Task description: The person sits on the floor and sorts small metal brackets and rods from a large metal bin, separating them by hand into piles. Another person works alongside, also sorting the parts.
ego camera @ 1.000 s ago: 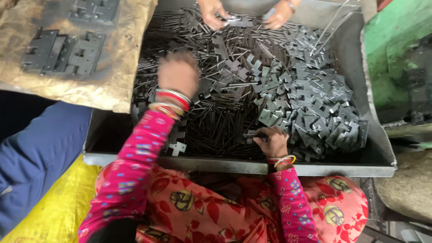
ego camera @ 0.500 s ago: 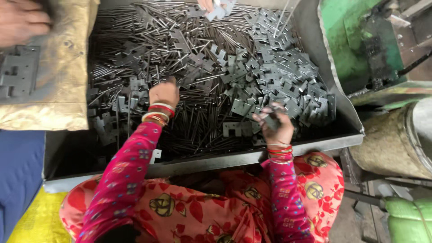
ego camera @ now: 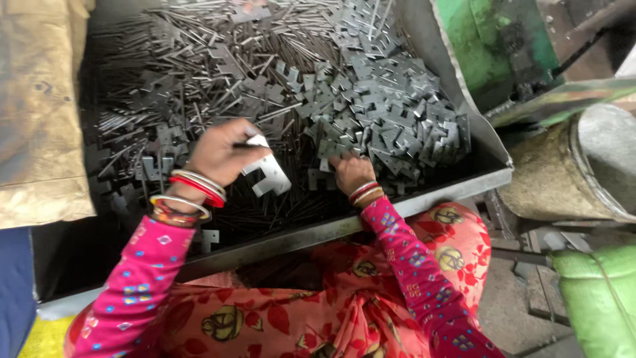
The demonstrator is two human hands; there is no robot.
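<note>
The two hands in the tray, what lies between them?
In the head view, dark pins lie between the left hand, holding a notched metal plate, and the right hand.

1. Sack [ego camera: 36, 113]: tan, creased, draped over the tray's left end.
2. Machine [ego camera: 493, 46]: green-painted body, worn, at upper right, just beside the tray wall.
3. Drum [ego camera: 583, 166]: round, grey-rimmed, crusted brown, right of the tray corner.
4. Green bag [ego camera: 596, 298]: woven, bottom right.
5. Yellow sheet [ego camera: 46, 338]: bottom left corner.
6. Blue cloth [ego camera: 13, 285]: left edge, below the sack.
</note>
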